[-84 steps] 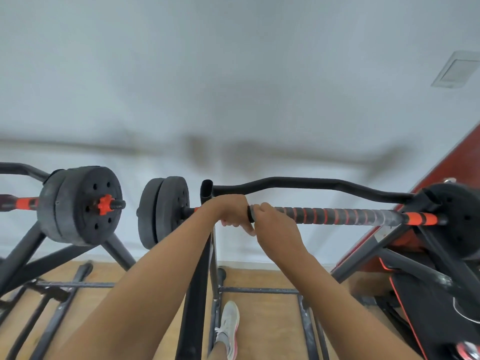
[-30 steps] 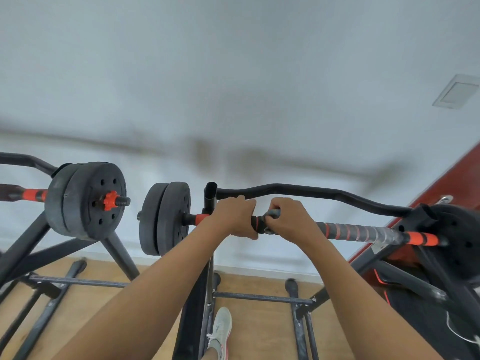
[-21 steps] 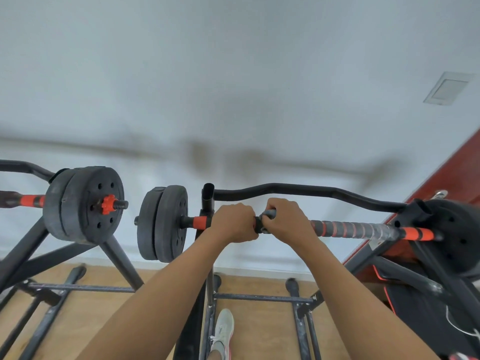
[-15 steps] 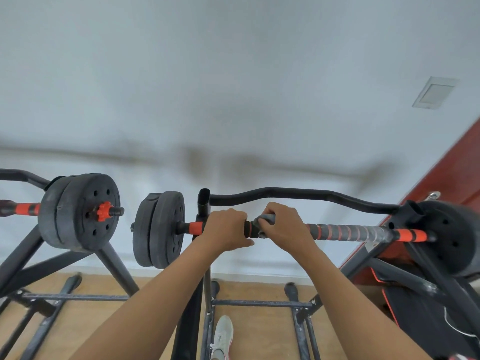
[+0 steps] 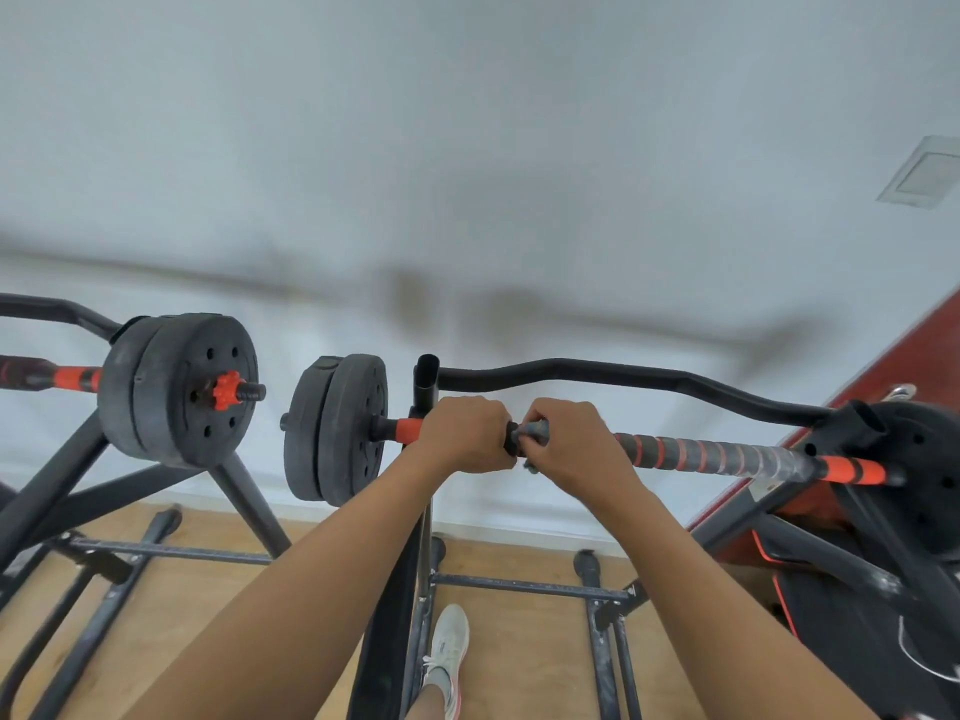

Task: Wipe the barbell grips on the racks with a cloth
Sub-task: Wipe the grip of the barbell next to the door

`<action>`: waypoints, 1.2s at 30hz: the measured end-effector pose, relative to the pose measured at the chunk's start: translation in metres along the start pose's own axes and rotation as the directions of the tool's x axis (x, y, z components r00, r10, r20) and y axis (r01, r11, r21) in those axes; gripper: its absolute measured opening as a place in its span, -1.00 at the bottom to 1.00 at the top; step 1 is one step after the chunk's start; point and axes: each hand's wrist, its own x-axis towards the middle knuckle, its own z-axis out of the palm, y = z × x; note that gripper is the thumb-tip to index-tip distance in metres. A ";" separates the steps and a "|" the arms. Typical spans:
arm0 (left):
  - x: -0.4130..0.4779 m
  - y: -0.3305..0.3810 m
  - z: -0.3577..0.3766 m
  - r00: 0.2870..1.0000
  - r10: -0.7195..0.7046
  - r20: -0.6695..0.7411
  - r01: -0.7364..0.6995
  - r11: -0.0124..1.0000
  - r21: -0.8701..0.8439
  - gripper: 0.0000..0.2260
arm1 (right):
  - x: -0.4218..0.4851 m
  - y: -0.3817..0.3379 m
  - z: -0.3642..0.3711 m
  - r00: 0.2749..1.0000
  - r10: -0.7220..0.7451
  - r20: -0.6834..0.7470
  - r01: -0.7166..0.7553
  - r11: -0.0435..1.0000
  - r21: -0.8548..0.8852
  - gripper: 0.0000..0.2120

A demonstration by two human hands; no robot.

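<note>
A barbell [image 5: 701, 453] with a black and orange striped grip lies across a black rack [image 5: 423, 387]. My left hand [image 5: 462, 433] grips the bar just right of its orange left collar. Beside it, my right hand [image 5: 571, 441] is wrapped round the bar with a grey cloth [image 5: 532, 431] bunched under its fingers; only a small bit of cloth shows between the two hands. Black weight plates [image 5: 337, 426] sit on the bar's left end.
A second barbell with black plates [image 5: 176, 389] rests on another rack at left. A curved black bar [image 5: 623, 376] runs behind my hands. Rack feet and crossbars [image 5: 530, 584] spread over the wooden floor, my shoe [image 5: 447, 652] among them. A white wall is behind.
My right hand with the cloth has slid left along the grip until it is beside my left hand. The left hand has stayed on the bar.
</note>
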 end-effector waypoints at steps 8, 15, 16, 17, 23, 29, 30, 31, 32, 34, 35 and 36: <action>-0.006 0.003 0.006 0.994 -0.009 -0.106 0.014 0.998 0.055 -0.77 | 0.017 -0.015 -0.003 0.997 0.036 -0.065 -0.033 0.999 0.043 -0.88; -0.003 0.003 -0.002 0.999 -0.020 -0.025 0.020 0.999 0.034 -0.78 | 0.005 -0.010 -0.006 0.996 0.041 0.083 -0.043 0.999 0.030 -0.86; -0.003 0.003 0.000 0.999 -0.026 -0.044 0.028 0.999 0.035 -0.76 | 0.006 -0.009 -0.005 0.996 0.046 0.077 -0.049 0.998 0.037 -0.85; -0.003 0.005 0.001 0.997 -0.027 -0.067 0.030 0.999 0.042 -0.74 | 0.007 -0.008 -0.005 0.997 0.052 0.059 -0.054 0.998 0.043 -0.84; -0.005 0.006 0.007 0.988 -0.020 -0.150 0.033 0.996 0.082 -0.70 | 0.014 -0.007 -0.001 0.998 0.062 0.021 -0.063 0.997 0.045 -0.90; -0.010 0.005 0.004 0.990 0.019 -0.140 -0.007 0.996 0.085 -0.81 | 0.031 -0.009 -0.011 0.996 0.087 -0.024 -0.086 0.996 0.033 -0.88; -0.011 0.004 0.003 0.992 0.027 -0.122 -0.020 0.998 0.059 -0.83 | 0.032 -0.006 -0.016 0.995 0.095 -0.038 -0.093 0.995 0.044 -0.89; -0.011 0.002 0.002 0.994 0.032 -0.108 -0.030 0.999 0.027 -0.85 | 0.032 -0.001 -0.021 0.993 0.101 -0.056 -0.098 0.993 0.061 -0.90; -0.011 0.001 0.002 0.994 0.039 -0.102 -0.040 0.999 -0.006 -0.86 | 0.031 0.004 -0.027 0.991 0.109 -0.078 -0.103 0.992 0.079 -0.90; -0.012 -0.001 0.003 0.989 0.072 -0.126 -0.080 0.995 -0.063 -0.82 | 0.029 0.013 -0.035 0.990 0.101 -0.096 -0.096 0.994 0.048 -0.91; -0.012 -0.002 0.005 0.984 0.094 -0.152 -0.108 0.990 -0.088 -0.78 | 0.028 0.016 -0.037 0.994 0.084 -0.067 -0.086 0.996 -0.015 -0.91; -0.012 -0.003 0.008 0.977 0.115 -0.179 -0.136 0.985 -0.109 -0.75 | 0.026 0.017 -0.037 0.997 0.068 -0.022 -0.070 0.994 -0.083 -0.90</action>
